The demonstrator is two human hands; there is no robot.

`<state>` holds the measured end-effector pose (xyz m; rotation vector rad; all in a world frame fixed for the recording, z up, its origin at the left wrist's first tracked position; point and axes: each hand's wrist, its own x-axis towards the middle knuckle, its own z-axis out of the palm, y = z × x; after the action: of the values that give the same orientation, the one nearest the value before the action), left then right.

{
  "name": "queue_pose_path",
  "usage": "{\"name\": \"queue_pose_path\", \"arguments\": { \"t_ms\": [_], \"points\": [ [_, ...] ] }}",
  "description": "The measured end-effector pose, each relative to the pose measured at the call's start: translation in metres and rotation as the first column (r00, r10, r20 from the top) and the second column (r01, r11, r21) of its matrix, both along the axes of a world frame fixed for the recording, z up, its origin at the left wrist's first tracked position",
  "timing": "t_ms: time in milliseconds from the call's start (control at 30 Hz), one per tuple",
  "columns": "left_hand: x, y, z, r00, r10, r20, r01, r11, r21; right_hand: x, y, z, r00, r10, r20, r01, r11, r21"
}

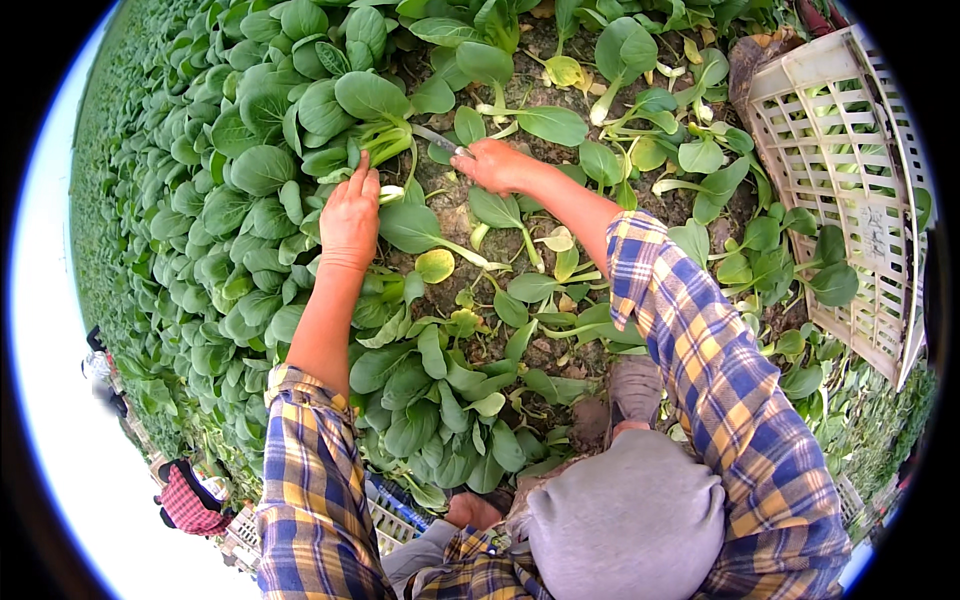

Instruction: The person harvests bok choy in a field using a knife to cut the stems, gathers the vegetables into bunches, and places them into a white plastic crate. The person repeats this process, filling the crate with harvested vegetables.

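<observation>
My left hand lies back-up among the bok choy, its index finger stretched toward the pale green stalks of one bok choy head. A white stalk end shows beside that hand; whether the hand touches it I cannot tell. My right hand is closed around the handle of a knife. The knife's narrow grey blade points left, its tip close to the base of the same head. Under my right hand, loose bok choy leaves lie on the soil.
Dense rows of bok choy fill the left side. A white plastic crate stands tilted at the right with greens inside. Cut bok choy is heaped by my feet. Another person in a red checked shirt is at the lower left.
</observation>
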<state>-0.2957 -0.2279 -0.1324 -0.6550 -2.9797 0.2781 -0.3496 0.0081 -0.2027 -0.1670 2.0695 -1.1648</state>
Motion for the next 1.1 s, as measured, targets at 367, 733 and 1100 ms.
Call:
{"name": "queue_pose_path", "arguments": {
  "t_ms": [367, 733, 1100],
  "points": [
    [0.02, 0.011, -0.004, 0.963, 0.208, 0.173, -0.229, 0.967, 0.113, 0.002, -0.007, 0.016, 0.986, 0.05, -0.156, -0.028, 0.99, 0.138],
    [0.02, 0.014, -0.007, 0.961, 0.227, 0.156, -0.251, 0.955, 0.158, -0.006, -0.019, 0.024, 0.998, 0.046, -0.038, -0.038, 0.984, 0.176],
    [0.049, -0.012, -0.015, 0.772, 0.585, 0.248, -0.621, 0.778, 0.099, 0.057, 0.015, 0.02, 0.941, -0.073, -0.329, 0.103, 0.992, 0.072]
  ]
}}
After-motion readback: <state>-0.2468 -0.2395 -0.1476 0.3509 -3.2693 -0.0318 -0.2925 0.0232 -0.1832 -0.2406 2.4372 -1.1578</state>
